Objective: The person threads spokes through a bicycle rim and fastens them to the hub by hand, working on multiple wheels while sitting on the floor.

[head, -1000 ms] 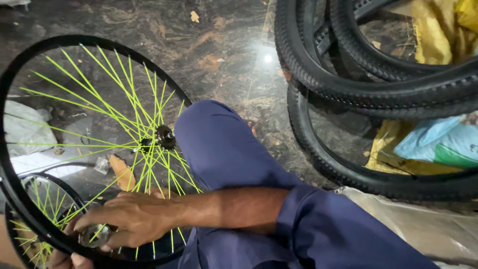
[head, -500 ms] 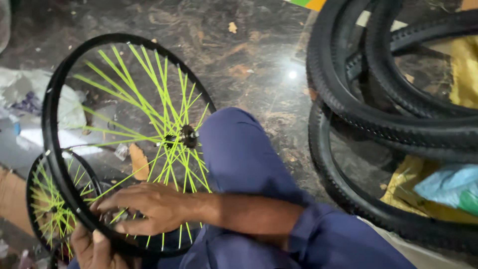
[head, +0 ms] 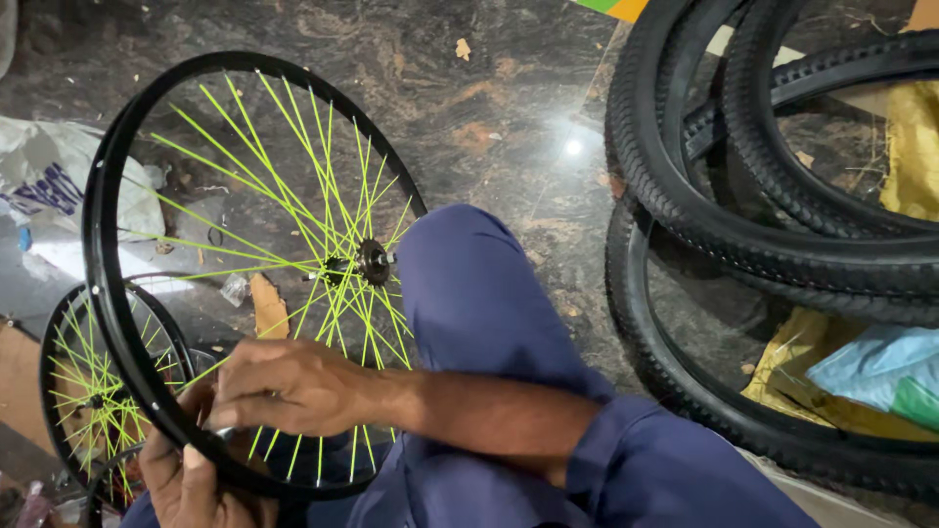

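Note:
A black bicycle wheel rim (head: 103,244) with bright yellow-green spokes and a dark hub (head: 373,262) stands upright against my blue-trousered knee (head: 469,293). My right hand (head: 293,386) reaches across from the right. Its fingers are closed at the inside of the rim's lower edge, pinching something small and metallic that I cannot make out. My left hand (head: 191,479) grips the same lower stretch of rim from underneath.
A second, smaller wheel (head: 98,391) with the same yellow-green spokes lies behind at the lower left. Several black tyres (head: 704,225) are stacked at the right over yellow and blue bags. A white plastic bag (head: 59,186) lies at the left on the dark stone floor.
The view has shifted, so the wheel sits further right and higher. My left hand has come into view under the rim. My right hand stays at the rim's lower edge.

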